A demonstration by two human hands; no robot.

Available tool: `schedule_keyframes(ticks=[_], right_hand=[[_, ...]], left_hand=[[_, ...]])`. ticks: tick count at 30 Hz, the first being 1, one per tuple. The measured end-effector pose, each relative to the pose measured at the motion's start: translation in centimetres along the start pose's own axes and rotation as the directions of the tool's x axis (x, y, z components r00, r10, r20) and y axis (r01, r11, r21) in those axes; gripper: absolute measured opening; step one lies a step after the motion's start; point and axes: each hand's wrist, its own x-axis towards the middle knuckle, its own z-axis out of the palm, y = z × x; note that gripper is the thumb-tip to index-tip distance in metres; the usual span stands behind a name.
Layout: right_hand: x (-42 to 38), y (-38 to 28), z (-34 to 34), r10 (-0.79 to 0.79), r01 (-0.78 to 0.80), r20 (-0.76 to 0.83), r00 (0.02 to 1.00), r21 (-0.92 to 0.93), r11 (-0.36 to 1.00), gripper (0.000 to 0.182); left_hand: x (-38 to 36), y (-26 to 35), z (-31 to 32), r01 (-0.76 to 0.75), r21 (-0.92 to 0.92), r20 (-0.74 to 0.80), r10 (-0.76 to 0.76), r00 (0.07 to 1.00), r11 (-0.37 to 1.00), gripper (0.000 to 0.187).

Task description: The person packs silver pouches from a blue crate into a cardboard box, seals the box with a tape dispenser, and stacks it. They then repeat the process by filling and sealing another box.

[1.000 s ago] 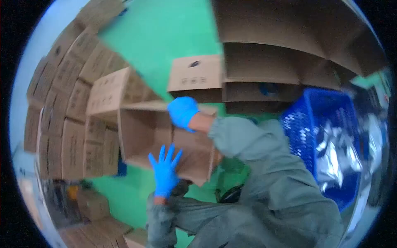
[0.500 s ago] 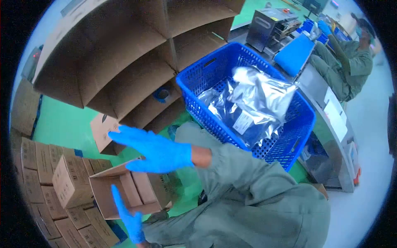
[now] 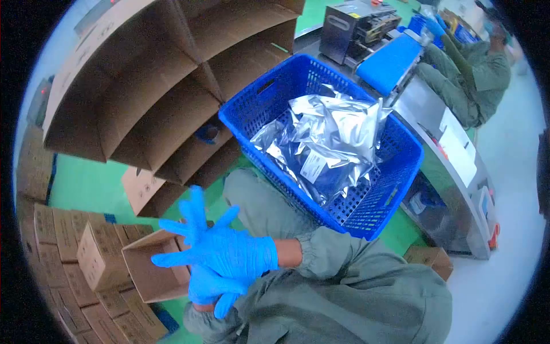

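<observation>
My right hand [image 3: 243, 252], in a blue glove, reaches in from the right with its fingers spread toward the left and its thumb downward. It lies across my left hand [image 3: 206, 284], also gloved in blue, whose spread fingers show above it. The two hands touch and cross; I see no object in either. Behind them is an open cardboard box [image 3: 152, 272]. Up and to the right, a blue perforated basket [image 3: 395, 198] holds crumpled silver foil bags [image 3: 338, 132], one with a white label.
A large cardboard compartment rack [image 3: 137, 86] stands at the upper left. Stacked cartons [image 3: 74, 281] fill the lower left. At the right are a metal table [image 3: 427, 117], a machine with a blue belt [image 3: 389, 63], and a seated co-worker [image 3: 475, 80] with gloved hands raised.
My hands, apart before, have come together and now cross, the left having moved up and right. The view has shifted slightly, so the basket appears farther left.
</observation>
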Motion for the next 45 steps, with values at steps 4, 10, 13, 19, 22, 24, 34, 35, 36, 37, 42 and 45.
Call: schedule_keyframes(ticks=[4,10,13,19,22,24,34,35,36,37,42,45], right_hand=[[0.1,-0.4,-0.1,0.142,-0.153,-0.162,0.977,-0.057,0.987,0.08],[-3.9,-0.7,-11.7,0.095,-0.121,-0.136,0.986,-0.201,0.972,0.094],[-14.2,6.9,-18.9,0.167,-0.859,-0.922,0.349,-0.243,0.451,0.063],[-26.1,15.6,-25.9,0.662,-0.553,-0.733,0.155,0.491,0.673,0.035],[-23.6,15.0,-26.6,0.544,-0.756,-0.814,0.204,0.222,0.615,0.043],[-17.6,12.0,-25.2,0.402,-0.872,-0.897,0.182,0.042,0.488,0.043],[-13.5,5.3,-15.4,0.357,-0.577,-0.849,0.39,0.077,0.813,0.03],[-18.4,10.8,-14.6,0.167,-0.514,-0.98,0.112,0.086,0.853,0.028],[-18.4,7.7,-14.0,0.57,-0.445,-0.812,-0.127,0.56,0.699,0.028],[-26.5,13.1,-14.8,0.795,-0.484,-0.606,0.034,0.686,0.543,0.034],[-28.2,20.0,-9.9,0.868,-0.542,-0.446,0.218,0.685,0.488,0.018],[-26.2,24.1,-13.8,0.724,-0.762,-0.69,-0.004,0.471,0.445,0.029]], left_hand=[[0.9,-0.4,-0.3,0.189,-0.283,-0.003,-0.198,0.98,0.94,0.118],[2.8,1.4,-1.3,0.21,0.921,0.133,-0.772,0.621,0.328,0.088],[4.7,3.0,-2.5,0.225,0.936,0.016,-0.67,0.742,0.272,0.066],[4.2,4.1,-5.4,0.338,0.904,-0.032,-0.749,0.662,0.261,0.048],[3.2,2.1,-6.2,0.383,0.886,-0.028,-0.793,0.608,0.262,0.048],[2.9,-0.1,-6.0,0.393,0.881,-0.003,-0.827,0.562,0.264,0.054],[10.1,3.8,-2.3,0.352,0.631,-0.354,-0.148,0.924,0.691,0.036],[10.7,6.1,-3.6,0.26,0.679,-0.343,-0.016,0.939,0.687,0.038],[10.8,9.1,-5.1,0.224,0.789,-0.297,0.037,0.954,0.572,0.042],[10.6,11.8,-5.5,0.216,0.828,-0.301,0.086,0.95,0.517,0.042],[9.0,22.4,-9.8,0.204,0.792,-0.449,0.323,0.833,0.575,0.043],[9.5,25.3,-11.8,0.065,0.855,-0.367,0.511,0.778,0.514,0.039]])
